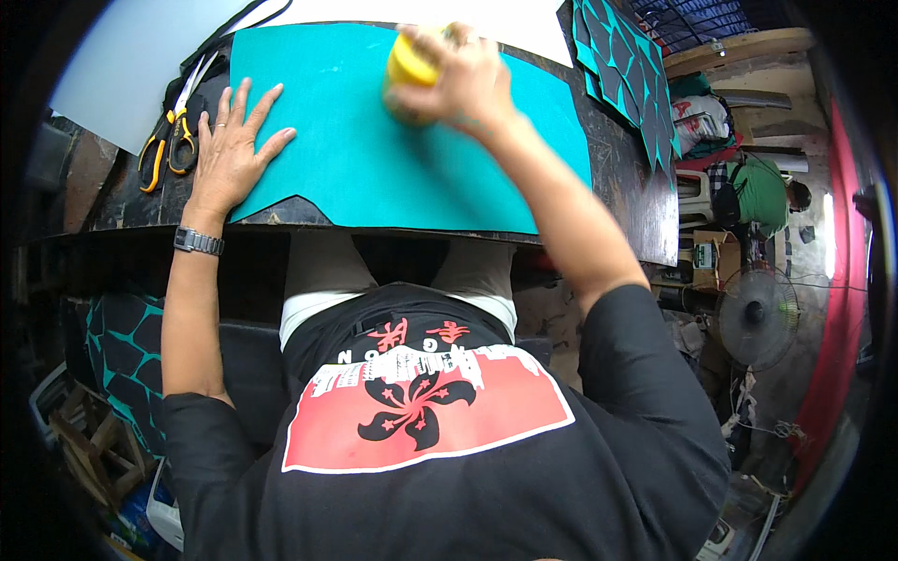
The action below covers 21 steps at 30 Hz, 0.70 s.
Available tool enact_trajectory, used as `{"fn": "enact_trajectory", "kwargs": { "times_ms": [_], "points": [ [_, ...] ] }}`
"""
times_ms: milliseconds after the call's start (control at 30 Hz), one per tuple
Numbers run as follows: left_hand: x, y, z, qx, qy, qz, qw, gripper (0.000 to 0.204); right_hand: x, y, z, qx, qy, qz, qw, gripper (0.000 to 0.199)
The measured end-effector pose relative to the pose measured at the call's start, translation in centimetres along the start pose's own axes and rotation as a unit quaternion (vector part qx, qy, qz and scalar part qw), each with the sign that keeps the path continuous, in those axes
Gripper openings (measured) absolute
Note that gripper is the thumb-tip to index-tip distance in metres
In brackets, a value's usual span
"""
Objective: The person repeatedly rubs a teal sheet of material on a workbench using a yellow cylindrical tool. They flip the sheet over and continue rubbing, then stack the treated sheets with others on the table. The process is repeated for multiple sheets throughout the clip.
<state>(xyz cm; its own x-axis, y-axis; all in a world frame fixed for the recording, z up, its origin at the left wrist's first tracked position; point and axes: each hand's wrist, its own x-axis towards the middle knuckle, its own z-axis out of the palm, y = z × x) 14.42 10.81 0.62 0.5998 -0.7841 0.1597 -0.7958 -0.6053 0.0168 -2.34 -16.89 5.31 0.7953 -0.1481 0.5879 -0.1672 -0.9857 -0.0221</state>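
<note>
A large teal sheet (337, 150) lies flat on the dark table, with a notch cut in its near edge. My left hand (232, 157) rests open on the sheet's left side, fingers spread. Toward the sheet's far middle, my right hand (470, 86) is wrapped round a yellow-topped round container (409, 70). Its lower part is smeared by motion, so I cannot tell whether it touches the sheet. Scissors with yellow and black handles (155, 154) lie just left of my left hand, blades pointing away from me.
Black-and-teal patterned pieces (625, 70) are stacked at the table's far right. A pale sheet (131, 61) covers the far left, and a white one (505, 19) lies at the back. Beyond the table's right end are a standing fan (756, 316) and a person in green (762, 192).
</note>
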Motion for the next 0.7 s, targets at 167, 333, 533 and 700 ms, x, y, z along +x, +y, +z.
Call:
{"fn": "enact_trajectory", "kwargs": {
  "times_ms": [167, 333, 533, 700],
  "points": [
    [-0.3, -0.4, 1.9, -0.063, 0.095, 0.051, 0.992, 0.072, -6.3, -11.0, -9.2, 0.201, -0.142, -0.085, 0.966, 0.091],
    [-0.2, -0.4, 1.6, -0.067, 0.059, 0.047, 0.995, 0.071, -1.4, -5.7, -4.0, 0.08, -0.066, -0.049, 0.993, 0.083],
    [0.1, -0.3, 2.2, -0.073, 0.069, 0.033, 0.994, 0.067, 9.1, 4.2, 5.9, 0.108, -0.13, 0.151, 0.974, 0.078],
    [0.0, 0.0, 2.0, -0.059, 0.07, 0.014, 0.996, 0.06, 5.7, -1.8, 2.1, -0.051, -0.087, 0.093, 0.991, 0.079]
  ]
}}
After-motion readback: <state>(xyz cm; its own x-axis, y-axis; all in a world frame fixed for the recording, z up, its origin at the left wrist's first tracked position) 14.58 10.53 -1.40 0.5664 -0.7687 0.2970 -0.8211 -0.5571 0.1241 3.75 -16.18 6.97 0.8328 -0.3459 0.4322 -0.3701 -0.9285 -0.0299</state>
